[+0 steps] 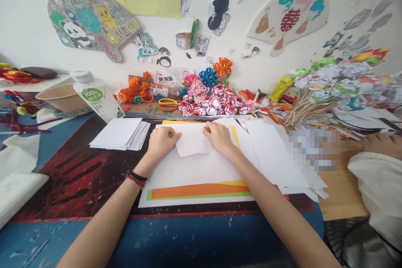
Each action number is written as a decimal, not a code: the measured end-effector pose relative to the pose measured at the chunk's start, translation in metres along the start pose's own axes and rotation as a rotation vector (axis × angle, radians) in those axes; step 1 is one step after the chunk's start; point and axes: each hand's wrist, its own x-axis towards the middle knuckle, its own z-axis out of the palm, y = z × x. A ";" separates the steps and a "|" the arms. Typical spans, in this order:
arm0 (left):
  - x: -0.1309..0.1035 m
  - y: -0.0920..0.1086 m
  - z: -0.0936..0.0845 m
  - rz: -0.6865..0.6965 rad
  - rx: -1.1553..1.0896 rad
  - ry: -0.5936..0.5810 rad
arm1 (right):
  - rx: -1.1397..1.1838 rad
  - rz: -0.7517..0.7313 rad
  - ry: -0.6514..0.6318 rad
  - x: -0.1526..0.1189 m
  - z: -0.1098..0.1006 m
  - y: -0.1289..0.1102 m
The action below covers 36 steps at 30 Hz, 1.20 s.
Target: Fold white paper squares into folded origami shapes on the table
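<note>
A small white sheet of paper (192, 140) is held up by its two sides, above larger white sheets (194, 173) on the dark red and black mat. My left hand (163, 140) pinches its left edge between thumb and fingers. At its upper right, my right hand (220, 135) pinches the other side. Orange, yellow and green sheets (201, 189) show along the near edge of the white ones. A stack of small white paper (117, 134) lies left of my left hand.
Paper flowers (216, 102) and orange flowers (135, 90) line the wall side. A white bottle (97, 98) leans at the back left. More white sheets (276, 155) spread to the right. A person's foot (383, 144) rests at the far right.
</note>
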 end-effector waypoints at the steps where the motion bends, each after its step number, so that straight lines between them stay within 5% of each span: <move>1: -0.001 -0.001 0.000 0.000 -0.014 0.010 | -0.002 0.001 0.004 0.000 0.000 0.000; 4: -0.005 -0.002 -0.002 -0.020 -0.104 0.029 | -0.004 -0.004 0.038 -0.002 0.000 0.000; 8: -0.009 -0.001 -0.008 -0.067 -0.231 -0.086 | -0.025 -0.015 0.062 -0.007 -0.003 -0.001; 25: -0.020 0.000 -0.012 0.060 -0.045 -0.251 | -0.075 0.003 -0.060 -0.009 -0.006 -0.006; 36: -0.025 -0.003 -0.009 0.051 -0.127 -0.275 | -0.051 -0.075 0.006 -0.017 -0.006 -0.004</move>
